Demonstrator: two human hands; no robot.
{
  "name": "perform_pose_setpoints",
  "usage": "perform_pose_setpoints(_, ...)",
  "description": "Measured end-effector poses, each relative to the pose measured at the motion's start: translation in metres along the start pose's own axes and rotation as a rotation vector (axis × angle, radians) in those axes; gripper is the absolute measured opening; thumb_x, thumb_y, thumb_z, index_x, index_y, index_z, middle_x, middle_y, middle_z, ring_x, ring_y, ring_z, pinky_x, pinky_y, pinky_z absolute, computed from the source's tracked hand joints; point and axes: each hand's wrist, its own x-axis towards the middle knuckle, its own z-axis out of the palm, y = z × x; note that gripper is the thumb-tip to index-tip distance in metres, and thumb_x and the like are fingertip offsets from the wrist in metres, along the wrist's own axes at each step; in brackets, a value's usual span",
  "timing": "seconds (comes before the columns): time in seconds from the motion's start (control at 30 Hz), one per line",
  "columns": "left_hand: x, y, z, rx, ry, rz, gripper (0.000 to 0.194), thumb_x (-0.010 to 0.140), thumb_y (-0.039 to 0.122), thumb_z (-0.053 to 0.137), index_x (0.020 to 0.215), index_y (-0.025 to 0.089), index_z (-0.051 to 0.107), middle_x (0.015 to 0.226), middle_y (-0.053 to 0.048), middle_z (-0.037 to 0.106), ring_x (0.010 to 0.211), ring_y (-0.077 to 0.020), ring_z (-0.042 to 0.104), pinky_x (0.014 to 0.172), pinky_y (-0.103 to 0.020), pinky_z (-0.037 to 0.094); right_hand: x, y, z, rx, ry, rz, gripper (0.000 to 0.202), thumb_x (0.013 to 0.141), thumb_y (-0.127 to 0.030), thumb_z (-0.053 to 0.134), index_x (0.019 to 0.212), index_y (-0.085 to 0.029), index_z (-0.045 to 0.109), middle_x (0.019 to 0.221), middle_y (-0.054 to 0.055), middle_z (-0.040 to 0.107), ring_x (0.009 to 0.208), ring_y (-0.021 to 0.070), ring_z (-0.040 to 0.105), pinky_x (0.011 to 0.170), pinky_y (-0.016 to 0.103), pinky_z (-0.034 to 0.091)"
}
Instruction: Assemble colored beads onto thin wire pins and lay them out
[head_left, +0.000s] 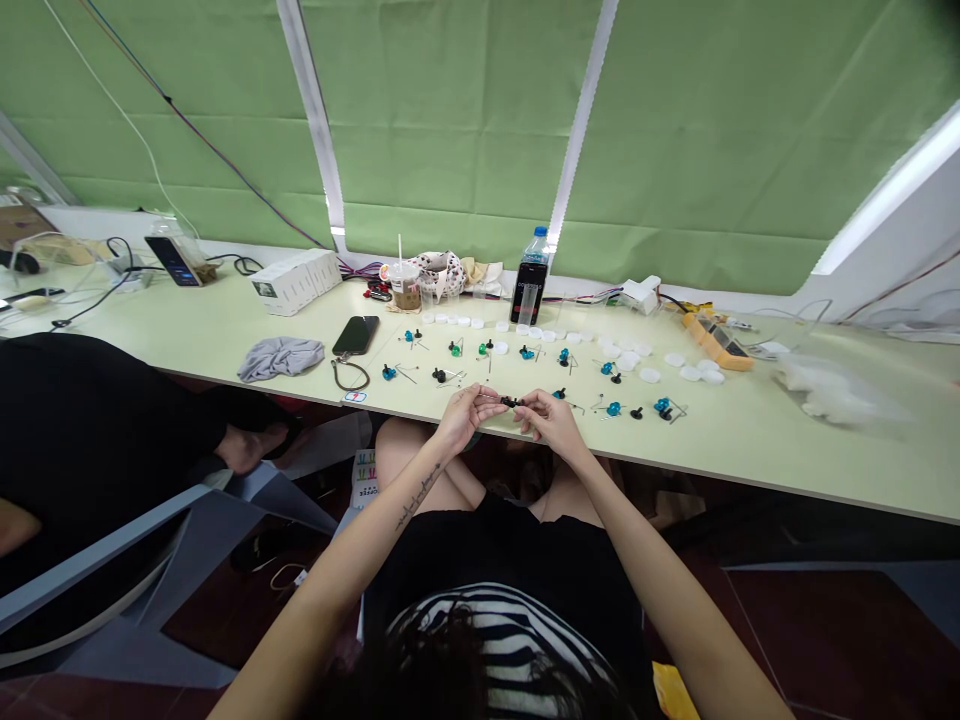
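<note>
My left hand (466, 415) and my right hand (553, 420) meet just above the table's front edge, both with fingers pinched on a small black part (511, 402). A thin light line, perhaps a metal rod, runs along it by my left fingers; the detail is too small to tell. Around my hands lie small sets: a blue piece (388, 372) with thin rods, a black piece (439, 375), a green piece (482, 349), a loose black piece (637, 413) and another blue piece (613, 409). Behind them stretches a row of white round caps (628, 358).
A phone (529, 292) stands against a blue-capped bottle (540, 240). Further left are another phone (355, 335), a grey cloth band (281, 358), white boxes (296, 282) and a drink cup (406, 288). On the right lie a yellow device (716, 341) and a clear bag (836, 390). Someone sits at left.
</note>
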Motion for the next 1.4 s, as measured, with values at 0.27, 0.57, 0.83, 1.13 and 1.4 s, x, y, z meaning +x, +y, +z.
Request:
perform_pose_setpoints(0.27, -0.0006, 0.0004, -0.0002, 0.000, -0.010, 0.003, 0.030, 0.089, 0.033, 0.048, 0.081, 0.007, 0.062, 0.078, -0.014, 0.069, 0.075, -0.0188, 0.069, 0.077, -0.027, 0.052, -0.0003, -0.0011, 0.0002, 0.007, 0.003, 0.009, 0.034, 0.074, -0.050, 0.062, 0.083, -0.018, 0.054, 0.069, 0.004, 0.066, 0.051, 0.0147, 0.060, 0.035, 0.021, 0.045)
perform_pose_setpoints(0.57, 0.0012, -0.0015, -0.0030, -0.009, -0.037, 0.018, 0.030, 0.088, 0.035, 0.049, 0.083, 0.008, 0.062, 0.079, -0.013, 0.069, 0.078, -0.0196, 0.068, 0.078, -0.027, 0.052, -0.0011, -0.0017, 0.0009, -0.018, 0.050, -0.019, 0.040, 0.071, -0.045, 0.066, 0.101, -0.021, 0.054, 0.080, 0.001, 0.060, 0.052, 0.0139, 0.061, 0.033, 0.021, 0.046)
perform_pose_setpoints(0.83, -0.0002, 0.0005, 0.0002, -0.005, -0.018, 0.009, 0.031, 0.088, 0.034, 0.049, 0.081, 0.008, 0.062, 0.079, -0.013, 0.069, 0.077, -0.0192, 0.068, 0.078, -0.027, 0.052, -0.0023, -0.0056, 0.0009, -0.017, 0.033, -0.055, 0.031, 0.074, -0.044, 0.064, 0.093, -0.021, 0.056, 0.077, 0.001, 0.059, 0.052, 0.0140, 0.061, 0.032, 0.021, 0.045)
perform_pose_setpoints(1.13, 0.0003, -0.0010, -0.0011, 0.002, -0.010, 0.003, 0.031, 0.088, 0.035, 0.049, 0.082, 0.008, 0.062, 0.078, -0.013, 0.069, 0.077, -0.0192, 0.069, 0.079, -0.029, 0.052, -0.0017, -0.0034, 0.0006, -0.023, 0.028, -0.029, 0.034, 0.073, -0.048, 0.064, 0.089, -0.019, 0.056, 0.068, 0.001, 0.061, 0.052, 0.0155, 0.061, 0.034, 0.023, 0.047)
perform_pose_setpoints(1.4, -0.0002, 0.0006, 0.0002, 0.010, -0.006, 0.003, 0.031, 0.089, 0.035, 0.047, 0.081, 0.008, 0.061, 0.077, -0.013, 0.069, 0.076, -0.0192, 0.069, 0.079, -0.029, 0.052, -0.0014, -0.0033, 0.0000, -0.019, 0.017, -0.024, 0.033, 0.074, -0.048, 0.062, 0.087, -0.019, 0.056, 0.071, 0.003, 0.065, 0.052, 0.0151, 0.061, 0.035, 0.022, 0.046)
